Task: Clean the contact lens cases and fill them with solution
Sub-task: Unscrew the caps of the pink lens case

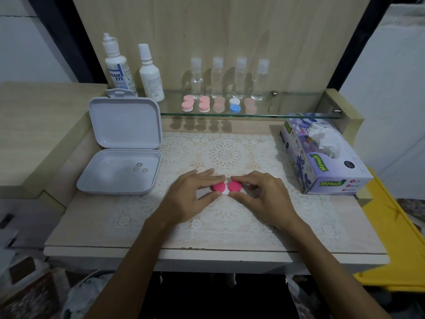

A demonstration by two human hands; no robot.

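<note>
Both hands pinch a lens case (226, 188) with round pink caps on the lace mat (225, 155): left hand (192, 194) one cap, right hand (259, 194) the other.

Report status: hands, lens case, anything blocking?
Left hand pinches left pink cap; right hand pinches right pink cap. Lens case on lace mat, both caps on. Nothing in the way.
</note>
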